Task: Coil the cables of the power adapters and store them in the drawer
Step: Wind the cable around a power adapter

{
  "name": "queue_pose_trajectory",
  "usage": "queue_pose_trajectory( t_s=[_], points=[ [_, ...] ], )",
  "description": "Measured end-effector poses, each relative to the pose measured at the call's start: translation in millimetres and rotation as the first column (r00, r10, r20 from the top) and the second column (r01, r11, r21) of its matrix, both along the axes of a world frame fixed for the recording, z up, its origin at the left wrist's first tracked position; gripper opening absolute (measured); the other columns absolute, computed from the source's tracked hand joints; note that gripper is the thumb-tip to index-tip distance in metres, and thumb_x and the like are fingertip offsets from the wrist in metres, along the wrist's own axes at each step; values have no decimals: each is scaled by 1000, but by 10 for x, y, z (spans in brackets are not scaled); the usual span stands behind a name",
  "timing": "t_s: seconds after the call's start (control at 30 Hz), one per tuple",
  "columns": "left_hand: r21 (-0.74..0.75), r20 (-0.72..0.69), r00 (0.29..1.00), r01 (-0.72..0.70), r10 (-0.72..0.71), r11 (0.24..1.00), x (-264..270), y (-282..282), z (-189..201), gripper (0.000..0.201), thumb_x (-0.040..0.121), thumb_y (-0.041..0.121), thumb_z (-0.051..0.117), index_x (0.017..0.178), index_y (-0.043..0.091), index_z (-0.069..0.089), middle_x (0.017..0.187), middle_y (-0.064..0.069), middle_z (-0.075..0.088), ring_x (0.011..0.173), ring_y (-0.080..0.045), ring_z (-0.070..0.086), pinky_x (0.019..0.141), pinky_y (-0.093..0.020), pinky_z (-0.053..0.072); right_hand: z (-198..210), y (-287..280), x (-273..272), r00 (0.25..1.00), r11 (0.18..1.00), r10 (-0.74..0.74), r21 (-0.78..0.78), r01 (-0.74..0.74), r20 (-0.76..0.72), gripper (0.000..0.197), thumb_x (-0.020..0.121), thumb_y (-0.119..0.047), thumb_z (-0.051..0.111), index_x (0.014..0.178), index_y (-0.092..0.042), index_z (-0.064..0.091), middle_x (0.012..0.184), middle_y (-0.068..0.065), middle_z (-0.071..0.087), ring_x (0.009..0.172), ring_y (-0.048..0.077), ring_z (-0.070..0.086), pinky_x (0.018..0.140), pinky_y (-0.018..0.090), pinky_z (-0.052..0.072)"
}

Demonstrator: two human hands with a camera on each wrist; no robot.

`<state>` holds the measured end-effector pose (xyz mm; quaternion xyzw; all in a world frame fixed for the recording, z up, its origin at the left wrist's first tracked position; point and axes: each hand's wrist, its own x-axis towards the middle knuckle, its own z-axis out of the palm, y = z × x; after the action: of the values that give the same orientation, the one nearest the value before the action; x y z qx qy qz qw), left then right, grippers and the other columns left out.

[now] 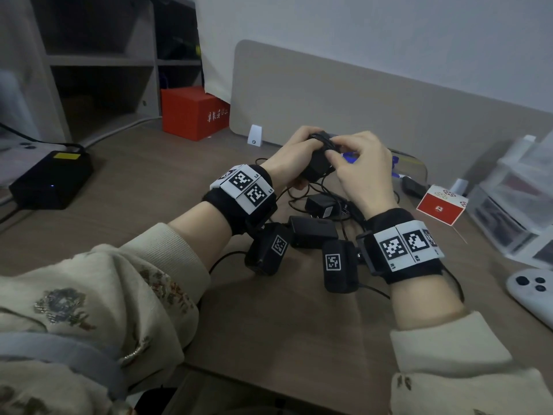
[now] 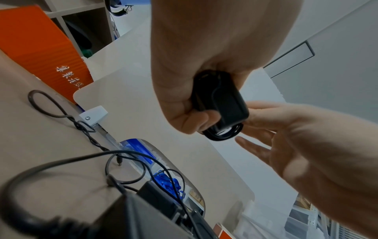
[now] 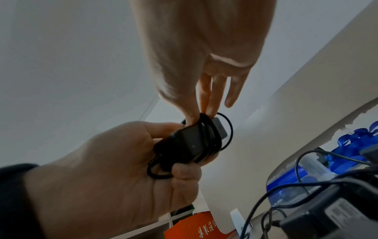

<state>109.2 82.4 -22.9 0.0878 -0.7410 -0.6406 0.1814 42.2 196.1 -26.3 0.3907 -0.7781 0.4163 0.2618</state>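
Left hand: the left hand [image 1: 291, 158] is wrapping its curled fingers and thumb round a small black plastic power adapter block [image 2: 222, 103], lifting it clear of the brown wooden desk [image 1: 155, 187], probably so the block serves as a fixed core for winding.

Held adapter: the block is sitting between the two hands, with its thin black cable [image 3: 210, 134] looping in several turns across its body; one slack loop is standing out past the far end.

Right hand: the right hand [image 1: 363, 170] is reaching in from the right side, thumb and first two fingers [image 3: 206, 100] pinching the wound cable against the block, the remaining fingers extending loosely; judged from this, it is laying or tucking the last turn.

Below the hands: further black power adapters [image 1: 321, 205] are lying in a tangle of loose cables on the desk, just under and nearer the wrists, apparently awaiting the same treatment.

Drawer: the person is facing no drawer that can be picked out with certainty; storing is not yet begun.
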Motion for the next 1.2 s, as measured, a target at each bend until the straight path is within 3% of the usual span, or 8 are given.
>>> queue_pose_trajectory(
  t_s=[0.17,0.3,0.4,0.6,0.8,0.9,1.03,1.2],
  points=[
    [17,-15,1000,23,-23,1000,8,37,19,24,104,21,33,125,29,43,94,-6,49,68,-19,49,54,-26,34,-22,9,-2,997,998,-55,-30,53,-54,19,85,-21,62,99,-15,74,99,3,69,94,23,63,91,43,48],
    [17,-20,999,34,-34,999,11,53,16,25,104,23,34,127,29,42,93,-5,50,67,-17,50,52,-26,36,-33,23,-19,978,987,-162,-7,163,-132,16,87,-24,60,96,-21,73,102,-3,71,99,24,61,114,42,22],
    [23,-20,999,38,-38,999,18,66,19,25,104,24,34,127,29,42,93,-5,50,67,-17,50,51,-25,36,-39,31,17,966,976,-215,-19,215,-144,11,88,-25,61,92,-26,71,96,-11,66,105,20,52,108,46,23],
    [32,-28,999,24,-23,999,18,56,22,23,102,22,33,121,29,44,90,-5,50,67,-17,50,52,-24,34,-86,-10,27,989,989,-141,-29,142,55,13,94,-22,57,94,-32,66,101,-24,52,106,10,25,91,36,17],
    [73,-34,999,10,-7,997,15,62,13,23,101,20,33,118,29,46,86,-5,51,66,-18,49,54,-25,32,-67,6,-18,977,993,43,-114,-19,210,20,94,-21,59,85,-39,60,112,-11,60,109,14,41,103,25,32],
    [92,-52,999,6,-1,996,23,60,28,25,102,20,33,121,26,46,88,-4,50,66,-17,49,52,-25,33,-48,-11,22,985,988,-25,-147,50,171,14,90,-29,64,91,-43,62,111,-14,58,118,20,44,101,26,30],
    [118,-75,997,4,5,993,29,42,53,28,103,20,32,128,23,44,91,-4,50,70,-17,50,53,-26,35,-34,-21,28,979,967,-76,-224,119,191,16,81,-51,64,93,-41,65,100,-17,65,116,21,48,101,50,37],
    [114,-71,997,15,-7,993,31,52,50,25,103,20,31,124,24,44,91,-4,50,68,-17,49,51,-25,34,-72,9,2,992,965,-20,-258,52,125,19,81,-46,64,94,-35,73,87,-17,64,111,24,53,96,51,42]
  ],
)
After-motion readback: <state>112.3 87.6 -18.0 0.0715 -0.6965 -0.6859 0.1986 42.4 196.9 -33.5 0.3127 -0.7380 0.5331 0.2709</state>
